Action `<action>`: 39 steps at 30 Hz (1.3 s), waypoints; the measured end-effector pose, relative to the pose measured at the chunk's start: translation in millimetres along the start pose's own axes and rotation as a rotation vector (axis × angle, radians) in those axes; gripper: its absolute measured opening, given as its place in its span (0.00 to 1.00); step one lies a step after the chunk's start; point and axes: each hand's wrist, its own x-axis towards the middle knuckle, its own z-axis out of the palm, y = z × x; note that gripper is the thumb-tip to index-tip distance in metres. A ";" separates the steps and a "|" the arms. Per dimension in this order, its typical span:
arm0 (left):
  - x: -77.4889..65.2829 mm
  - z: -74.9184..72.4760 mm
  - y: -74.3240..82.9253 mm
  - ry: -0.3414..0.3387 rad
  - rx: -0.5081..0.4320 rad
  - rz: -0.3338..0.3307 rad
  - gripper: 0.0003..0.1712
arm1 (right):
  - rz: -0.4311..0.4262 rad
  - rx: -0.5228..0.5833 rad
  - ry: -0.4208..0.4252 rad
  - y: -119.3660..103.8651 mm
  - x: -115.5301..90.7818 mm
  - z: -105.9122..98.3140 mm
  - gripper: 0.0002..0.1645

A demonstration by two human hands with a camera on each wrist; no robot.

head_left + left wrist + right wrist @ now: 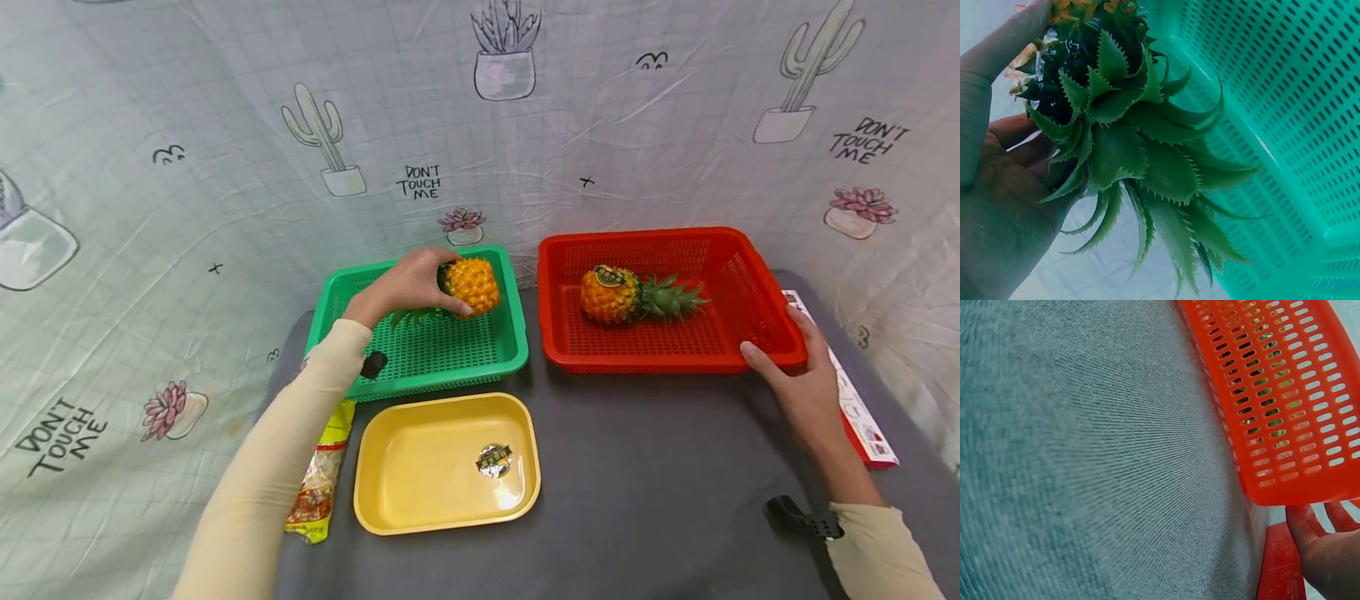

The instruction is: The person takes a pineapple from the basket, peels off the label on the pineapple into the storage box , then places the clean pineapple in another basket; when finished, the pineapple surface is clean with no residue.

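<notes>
Cream sleeves (258, 492) are seen nearest the head camera, with the two hands held well apart beyond them. By the left hand (412, 287), a pineapple (472, 287) is gripped between thumb and fingers within the outline of the green basket (431, 385); whether the basket's floor is touched by the fruit cannot be told. In the head view its crown (1147, 150) is largely covered by that hand, whereas in the left wrist view the saw-edged leaves are fully displayed, spread beside the slotted green wall.

By the right hand (806, 387), the near right corner of the red basket (660, 365) is clasped, thumb on the near side and fingers on the right. A second pineapple (609, 296) is laid on its side there, crown to the right; in the right wrist view it is glimpsed only through the slots, while the ribbed weave of the grey table (1116, 456) is revealed.

Only in the head view are the yellow tray (427, 467), marked with a black-and-gold sticker (495, 460), and the snack packet (322, 475) beside it shown.
</notes>
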 end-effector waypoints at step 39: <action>32.5 37.8 -32.0 -0.071 0.068 -0.078 0.56 | -0.009 0.016 -0.001 -1.8 2.2 0.3 0.49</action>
